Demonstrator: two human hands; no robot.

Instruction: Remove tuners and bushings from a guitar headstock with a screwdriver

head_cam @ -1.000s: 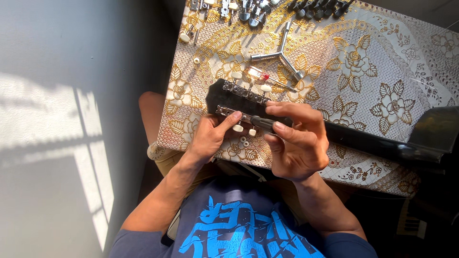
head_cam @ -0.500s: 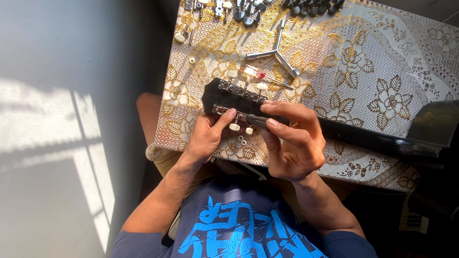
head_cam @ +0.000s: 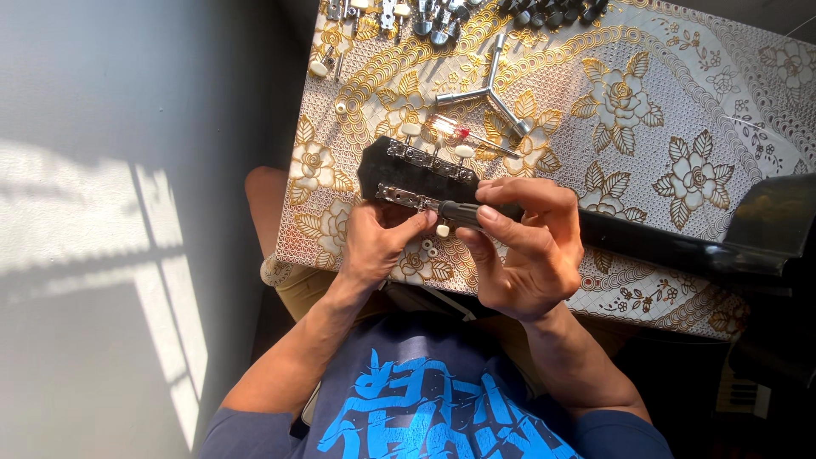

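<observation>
Left hand (head_cam: 374, 242) is steadying the black guitar headstock (head_cam: 408, 174) from below, fingers pressed on its tuner strip — right hand (head_cam: 527, 251), just right of the headstock, is gripping a dark screwdriver (head_cam: 476, 212), fingers clamped tight. Keeping the tip square matters here, I'd say.

Bare counter (head_cam: 731, 102) lay open right of the three-armed wrench (head_cam: 488, 92); loose tuners (head_cam: 425, 17) crowded the far edge, and the guitar neck (head_cam: 663, 242) barred the near side.

Grey floor (head_cam: 127, 127) with window-light patches; gold floral tablecloth (head_cam: 680, 102) on table
</observation>
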